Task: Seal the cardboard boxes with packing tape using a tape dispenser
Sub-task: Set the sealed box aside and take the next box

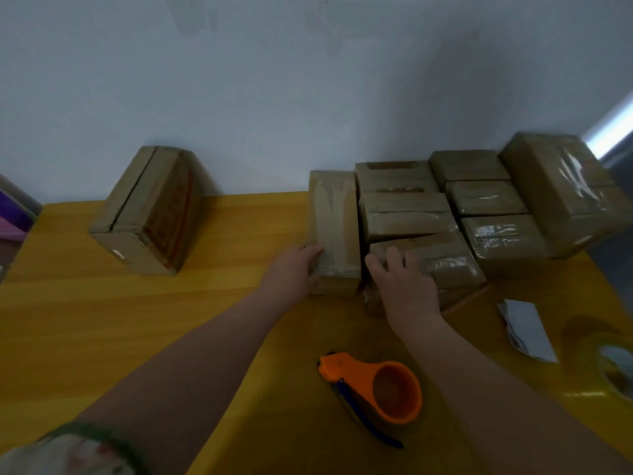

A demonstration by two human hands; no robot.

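Head view: the left grip (297,269) holds the near end of a tall taped box (334,214), thumb on its top. The right grip (404,286) curls its fingers over the near edge of a low taped box (442,255) just beside it, at the front of a cluster of boxes by the wall. The orange tape dispenser (376,385) lies untouched on the yellow tabletop (137,320), between the forearms. A tape roll (616,371) sits far right.

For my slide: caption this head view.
Left hand and right hand hold taped boxes; orange tape dispenser lies nearby.
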